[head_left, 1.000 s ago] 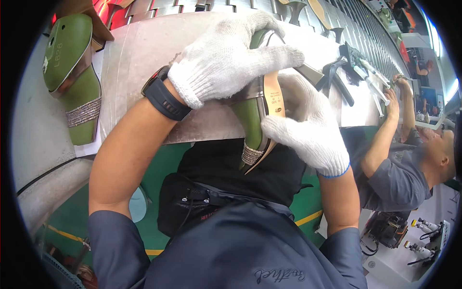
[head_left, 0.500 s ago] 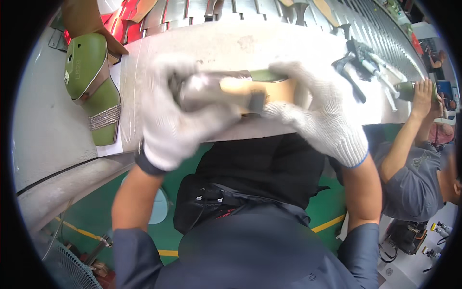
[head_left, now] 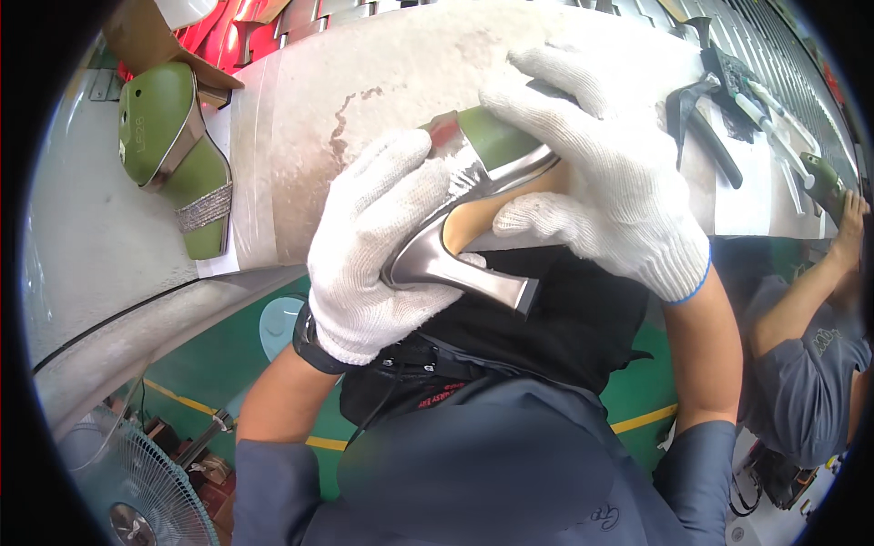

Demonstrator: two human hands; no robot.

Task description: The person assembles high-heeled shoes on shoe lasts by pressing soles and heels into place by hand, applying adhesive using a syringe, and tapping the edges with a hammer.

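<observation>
Holding silver-heeled shoe (head_left: 492, 205) over near edge of bench (head_left: 300, 109), heel (head_left: 482, 280) jutting free of fingers. Left hand (head_left: 373, 237) wraps back, right hand (head_left: 610, 173) clasps front, probably steadying both ends. Other green shoe (head_left: 177, 150) sits by bench's left edge.

"Where's the silver-heeled shoe (head_left: 482, 207)?"
"Over the near edge of the counter (head_left: 382, 64), white-gloved left hand (head_left: 378, 246) around its back, white-gloved right hand (head_left: 619, 173) over its front."
"And the heel tip (head_left: 526, 295)?"
"Jutting past that edge."
"What lies on the counter?"
"Green shoe form (head_left: 196, 182) by the left end, hammer (head_left: 715, 146) toward the right."
</observation>
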